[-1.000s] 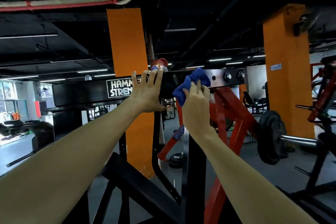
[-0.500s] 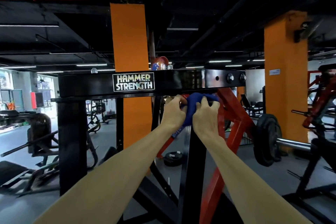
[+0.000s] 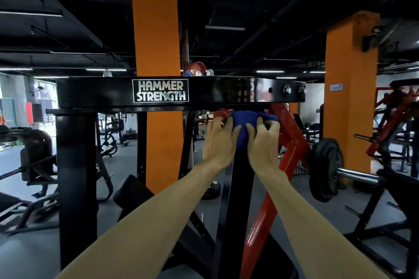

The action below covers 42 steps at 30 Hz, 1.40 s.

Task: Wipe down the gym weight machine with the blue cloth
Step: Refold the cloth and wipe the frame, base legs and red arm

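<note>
The weight machine has a black crossbeam (image 3: 238, 92) with a Hammer Strength label and a black upright post (image 3: 237, 199) beneath it. The blue cloth (image 3: 243, 128) is bunched against the top of that post, just under the beam. My left hand (image 3: 218, 142) lies on the cloth's left side with fingers fairly straight, pressing it to the post. My right hand (image 3: 263, 142) grips the cloth's right side with curled fingers. Most of the cloth is hidden behind my hands.
A red frame arm (image 3: 288, 142) slopes down right of the post. A black weight plate (image 3: 326, 170) on a chrome bar sits further right. Orange pillars (image 3: 350, 97) stand behind. A black left upright (image 3: 76, 176) and other machines fill the left side.
My hands came down from the beam's face, where the left lay flat and the right held the cloth. Both now hold the cloth on the post under the beam.
</note>
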Tool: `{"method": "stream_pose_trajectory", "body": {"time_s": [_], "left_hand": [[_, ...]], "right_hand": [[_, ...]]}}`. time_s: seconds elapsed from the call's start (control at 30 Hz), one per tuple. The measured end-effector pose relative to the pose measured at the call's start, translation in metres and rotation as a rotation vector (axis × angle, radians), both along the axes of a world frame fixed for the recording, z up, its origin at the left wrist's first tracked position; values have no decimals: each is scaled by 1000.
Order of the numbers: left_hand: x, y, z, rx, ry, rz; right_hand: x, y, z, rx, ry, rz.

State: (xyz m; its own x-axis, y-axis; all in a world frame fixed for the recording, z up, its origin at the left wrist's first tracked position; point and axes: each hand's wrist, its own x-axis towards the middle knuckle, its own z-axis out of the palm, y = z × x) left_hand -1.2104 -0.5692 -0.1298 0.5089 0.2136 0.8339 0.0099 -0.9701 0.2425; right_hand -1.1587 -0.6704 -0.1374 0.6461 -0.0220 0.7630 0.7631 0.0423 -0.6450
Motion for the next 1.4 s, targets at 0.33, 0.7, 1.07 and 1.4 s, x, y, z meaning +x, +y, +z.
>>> {"method": "stream_pose_trajectory", "body": {"time_s": [0.33, 0.7, 1.07, 1.4], "left_hand": [[-11, -6, -32, -41, 22, -74], [-17, 2, -77, -314, 73, -120], [-27, -6, -46, -338, 119, -121], [-42, 1, -160, -395, 312, -7]], "right_hand": [[0, -2, -25, 100, 63, 86], [6, -12, -81, -234, -243, -241], [17, -29, -34, -408, -226, -140], [-9, -21, -160, -286, 149, 36]]}}
